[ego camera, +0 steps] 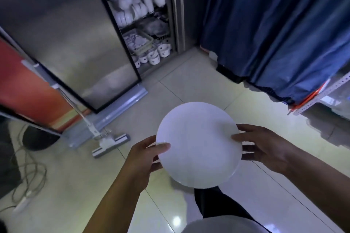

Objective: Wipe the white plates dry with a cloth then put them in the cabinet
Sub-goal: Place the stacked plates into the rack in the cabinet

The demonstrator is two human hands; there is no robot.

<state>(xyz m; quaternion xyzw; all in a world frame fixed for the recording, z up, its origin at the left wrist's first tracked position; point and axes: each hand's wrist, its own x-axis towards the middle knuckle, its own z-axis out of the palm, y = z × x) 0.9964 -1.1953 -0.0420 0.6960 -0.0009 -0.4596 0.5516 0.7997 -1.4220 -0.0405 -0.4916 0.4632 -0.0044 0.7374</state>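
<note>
A round white plate (198, 143) is held level in front of me above the tiled floor. My left hand (144, 155) grips its left rim, thumb on top and fingers underneath. My right hand (265, 145) holds the right rim the same way. Ahead at the upper middle stands the cabinet (178, 11) with its glass door (62, 30) swung open to the left. Its wire shelves hold white bowls (132, 4) and cups (155, 56). No cloth is in view.
A flat mop (109, 142) leans by the open door on the left. A cable (28, 176) and a dark round base (39, 140) lie at the far left. A blue curtain (274, 24) hangs on the right, with a metal rack (322, 98) beside it.
</note>
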